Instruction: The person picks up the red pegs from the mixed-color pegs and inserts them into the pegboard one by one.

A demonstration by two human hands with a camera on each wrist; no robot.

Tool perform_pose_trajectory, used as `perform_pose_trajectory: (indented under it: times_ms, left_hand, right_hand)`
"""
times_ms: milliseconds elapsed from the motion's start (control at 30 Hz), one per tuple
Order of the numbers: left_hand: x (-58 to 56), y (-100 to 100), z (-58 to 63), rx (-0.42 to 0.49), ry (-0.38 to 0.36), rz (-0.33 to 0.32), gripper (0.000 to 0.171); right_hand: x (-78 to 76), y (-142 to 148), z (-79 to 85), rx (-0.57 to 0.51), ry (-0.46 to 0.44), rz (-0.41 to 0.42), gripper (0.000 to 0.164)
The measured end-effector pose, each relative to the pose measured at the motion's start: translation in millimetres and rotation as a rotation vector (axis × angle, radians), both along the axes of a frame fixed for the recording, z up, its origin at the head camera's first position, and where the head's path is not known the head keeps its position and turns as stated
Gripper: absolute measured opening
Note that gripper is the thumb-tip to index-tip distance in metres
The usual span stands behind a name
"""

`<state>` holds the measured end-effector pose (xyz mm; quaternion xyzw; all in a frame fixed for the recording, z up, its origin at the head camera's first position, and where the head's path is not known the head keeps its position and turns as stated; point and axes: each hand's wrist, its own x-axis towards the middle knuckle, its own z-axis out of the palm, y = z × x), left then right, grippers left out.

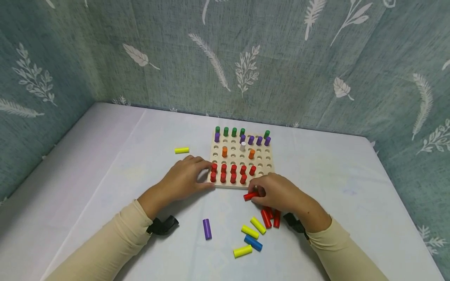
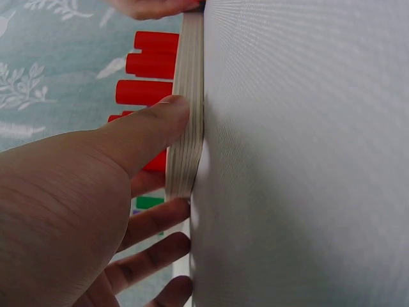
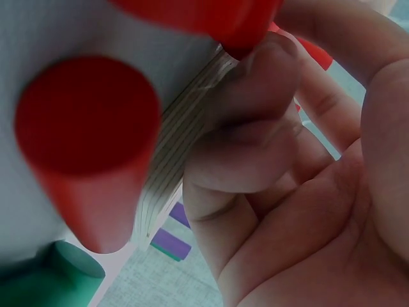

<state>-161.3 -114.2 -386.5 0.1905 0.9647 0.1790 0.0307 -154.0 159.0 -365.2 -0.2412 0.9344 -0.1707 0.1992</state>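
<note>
A square wooden pegboard (image 1: 228,187) lies on the white cloth, with two rows of red pegs (image 1: 233,178) standing along its near side. My left hand (image 1: 183,177) holds the board's near left corner. Its thumb presses the layered front edge (image 2: 187,70), while its other fingers lie along the left side. Just off the near right corner, my right hand (image 1: 277,191) pinches a loose red peg (image 1: 250,196) that is roughly level. In the right wrist view this red peg (image 3: 192,13) shows large at the top, partly hidden by the fingers.
Green (image 1: 234,132), purple (image 1: 251,139), orange (image 1: 251,154) and white pegs (image 1: 243,146) stand farther back on the board. Loose red pegs (image 1: 266,219), yellow pegs (image 1: 243,251), a blue peg (image 1: 253,242) and a purple peg (image 1: 207,229) lie nearer. Another yellow peg (image 1: 181,150) lies left.
</note>
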Motion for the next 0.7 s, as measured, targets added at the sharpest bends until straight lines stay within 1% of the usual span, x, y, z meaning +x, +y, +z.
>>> perform_pose_trajectory:
  times_ms: [100,233,433,567,700]
  left_hand:
    - [0.6,0.2,0.1,-0.001,-0.009,-0.002,0.063]
    - [0.7,0.5,0.8,-0.004,-0.003,0.005,0.064]
    - [0.7,0.2,0.2,-0.002,-0.013,0.003,0.064]
    - [0.4,0.2,-0.4,-0.008,-0.007,0.010,0.065]
    - [0.0,0.1,-0.9,-0.010,0.003,0.006,0.065]
  right_hand:
    - [1.5,0.1,-0.8,0.010,0.010,0.013,0.018]
    - [2.6,-0.1,-0.8,0.010,0.038,0.024,0.018]
    - [3.8,0.0,-1.4,0.014,0.049,0.036,0.017]
    - [4.1,-0.1,-1.2,0.018,0.066,0.045,0.017]
    - [4.4,-0.5,-0.8,0.027,0.065,0.043,0.019]
